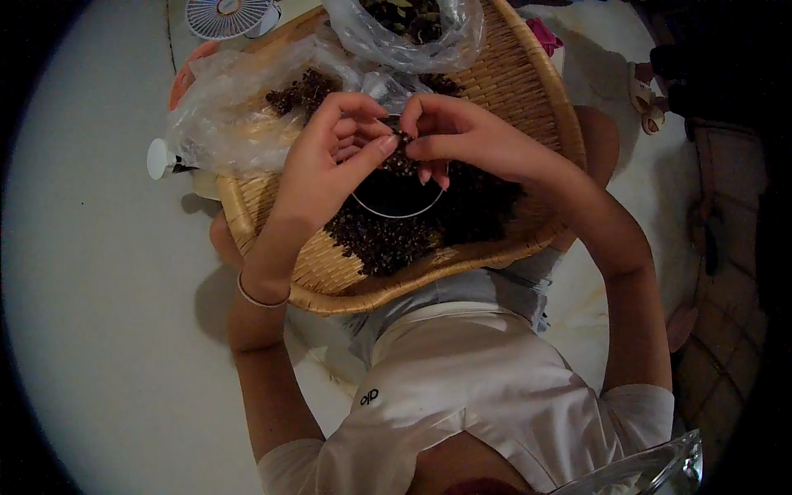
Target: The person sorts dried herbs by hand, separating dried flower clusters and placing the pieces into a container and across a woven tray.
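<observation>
a person's left hand (342, 153) and right hand (454, 136) meet above a white-rimmed bowl (399, 216), each grip pinching, fingertips close together, on a small dark cluster (402, 158) held between them. loose bits could drop outside the bowl if the hands pull apart sharply or drift past its rim, mixing with the dark pile (381, 243) beside it. the broad woven tray (520, 70) appears to rest across the person's legs, so a shifting knee could tip it and spill the pile. a crumpled clear plastic bag (235, 124) overhangs the tray's left edge and might slide off. around lies a pale, smooth floor (107, 272), with a small fan (227, 16) at upper left
</observation>
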A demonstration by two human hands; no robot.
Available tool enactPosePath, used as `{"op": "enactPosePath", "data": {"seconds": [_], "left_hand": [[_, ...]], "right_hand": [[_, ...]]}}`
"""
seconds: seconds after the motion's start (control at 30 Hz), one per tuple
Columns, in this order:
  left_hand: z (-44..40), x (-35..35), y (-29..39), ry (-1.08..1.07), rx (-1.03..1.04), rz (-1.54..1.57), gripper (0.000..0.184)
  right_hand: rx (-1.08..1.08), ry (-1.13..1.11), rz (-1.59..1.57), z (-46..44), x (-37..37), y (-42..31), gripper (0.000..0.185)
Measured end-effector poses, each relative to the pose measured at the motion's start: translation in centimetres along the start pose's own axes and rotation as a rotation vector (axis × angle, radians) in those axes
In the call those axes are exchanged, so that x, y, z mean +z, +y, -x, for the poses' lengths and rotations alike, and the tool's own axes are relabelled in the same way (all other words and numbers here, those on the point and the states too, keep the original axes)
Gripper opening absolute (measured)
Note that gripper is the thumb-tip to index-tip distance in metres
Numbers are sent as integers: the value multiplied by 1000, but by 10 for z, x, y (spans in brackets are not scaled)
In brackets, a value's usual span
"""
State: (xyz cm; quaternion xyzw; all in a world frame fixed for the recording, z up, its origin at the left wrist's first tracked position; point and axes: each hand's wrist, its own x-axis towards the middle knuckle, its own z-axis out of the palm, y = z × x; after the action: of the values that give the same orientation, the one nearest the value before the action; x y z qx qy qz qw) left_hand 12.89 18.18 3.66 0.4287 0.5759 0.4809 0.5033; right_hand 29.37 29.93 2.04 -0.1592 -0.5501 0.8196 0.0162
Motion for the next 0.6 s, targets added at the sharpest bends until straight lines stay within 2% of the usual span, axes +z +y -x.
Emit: {"op": "enactPosePath", "data": {"seconds": [0.47, 0.6], "left_hand": [[3, -1, 5, 44, 93, -123, 27], [4, -2, 8, 65, 106, -167, 25]], "right_hand": [[-22, 0, -185, 1, -2, 2, 21], [45, 6, -260, 1, -2, -1, 24]]}}
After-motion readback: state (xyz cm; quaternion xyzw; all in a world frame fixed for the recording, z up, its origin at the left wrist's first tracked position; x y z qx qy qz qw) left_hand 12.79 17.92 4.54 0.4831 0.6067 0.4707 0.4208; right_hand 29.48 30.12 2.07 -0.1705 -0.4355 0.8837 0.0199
